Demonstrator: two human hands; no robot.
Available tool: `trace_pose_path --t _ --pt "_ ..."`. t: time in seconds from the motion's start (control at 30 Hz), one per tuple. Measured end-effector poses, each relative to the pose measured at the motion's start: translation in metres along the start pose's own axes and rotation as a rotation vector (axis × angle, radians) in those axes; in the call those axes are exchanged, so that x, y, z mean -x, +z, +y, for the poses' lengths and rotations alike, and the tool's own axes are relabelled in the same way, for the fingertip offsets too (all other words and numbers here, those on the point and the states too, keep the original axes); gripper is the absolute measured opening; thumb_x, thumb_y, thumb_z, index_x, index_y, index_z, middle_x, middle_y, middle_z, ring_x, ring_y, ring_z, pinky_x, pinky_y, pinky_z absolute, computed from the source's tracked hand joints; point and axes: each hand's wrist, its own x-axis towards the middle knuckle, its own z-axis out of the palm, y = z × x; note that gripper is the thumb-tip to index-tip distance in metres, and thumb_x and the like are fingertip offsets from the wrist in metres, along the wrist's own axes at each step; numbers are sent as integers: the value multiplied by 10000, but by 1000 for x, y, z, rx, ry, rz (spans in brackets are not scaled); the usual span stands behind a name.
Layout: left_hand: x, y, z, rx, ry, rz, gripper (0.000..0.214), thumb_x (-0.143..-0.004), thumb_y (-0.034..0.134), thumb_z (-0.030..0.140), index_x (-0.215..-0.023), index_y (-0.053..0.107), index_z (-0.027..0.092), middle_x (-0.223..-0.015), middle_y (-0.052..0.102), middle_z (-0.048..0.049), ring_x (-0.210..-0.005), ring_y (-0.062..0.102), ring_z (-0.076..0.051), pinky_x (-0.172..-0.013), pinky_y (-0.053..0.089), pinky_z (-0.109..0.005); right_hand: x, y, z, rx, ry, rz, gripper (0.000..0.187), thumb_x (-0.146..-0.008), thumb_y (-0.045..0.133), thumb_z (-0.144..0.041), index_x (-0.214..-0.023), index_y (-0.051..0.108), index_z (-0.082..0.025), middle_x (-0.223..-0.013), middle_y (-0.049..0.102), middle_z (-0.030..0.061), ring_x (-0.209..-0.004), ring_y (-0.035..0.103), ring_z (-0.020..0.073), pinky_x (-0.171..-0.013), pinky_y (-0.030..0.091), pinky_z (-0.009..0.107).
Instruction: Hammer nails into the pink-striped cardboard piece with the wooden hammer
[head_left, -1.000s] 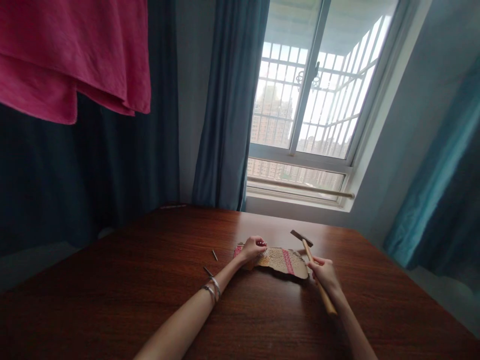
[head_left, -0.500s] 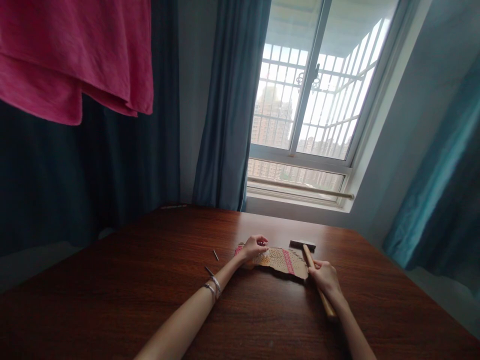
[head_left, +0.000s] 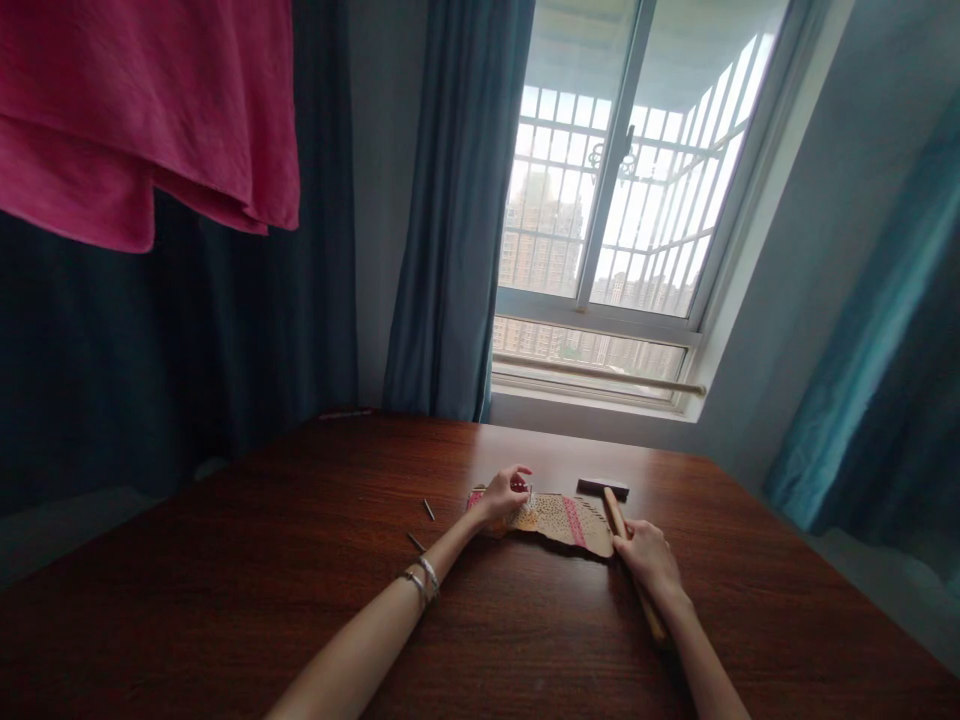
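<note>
A tan perforated leather piece (head_left: 556, 521) with pink stripes lies flat on the dark wooden table (head_left: 300, 580). My left hand (head_left: 504, 494) rests on its left end, fingers pinched around a thin metal punch held upright. My right hand (head_left: 649, 556) lies on the wooden handle of a hammer (head_left: 613, 508). The hammer rests on the table, its dark head just beyond the leather's right end.
Two small metal punches (head_left: 429, 509) (head_left: 415, 542) lie on the table left of my left wrist. A pink cloth (head_left: 142, 110) hangs at the upper left. A window (head_left: 622, 210) with blue curtains stands behind the table's far edge.
The hammer, raised a second ago in my right hand, has come down and now lies on the table. My left hand stays on the leather.
</note>
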Motion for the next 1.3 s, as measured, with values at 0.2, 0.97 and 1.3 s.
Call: trace_pose_path --t 0.2,0.97,1.3 --pt "1 0 3 -9 7 4 390 -657 568 131 -1046 563 159 -738 593 8 -709 563 -117 -657 445 -210 0 2 0 -6 12 -12 363 -728 461 -331 -994 684 -229 -933 685 136 -867 640 284 -655 427 300" --pt "4 2 11 -23 -34 26 343 -645 617 169 -988 612 168 -738 610 4 -721 571 -127 -678 447 -221 11 -8 -11 48 15 -20 282 -779 500 -312 -942 689 -179 -915 678 145 -863 645 237 -682 432 241" --pt "-9 -24 48 180 7 131 353 -678 614 316 -980 647 138 -845 658 -76 -812 600 -179 -731 452 -268 2 7 0 135 28 33 274 -793 479 -321 -949 660 -187 -950 666 148 -878 645 272 -690 459 304"
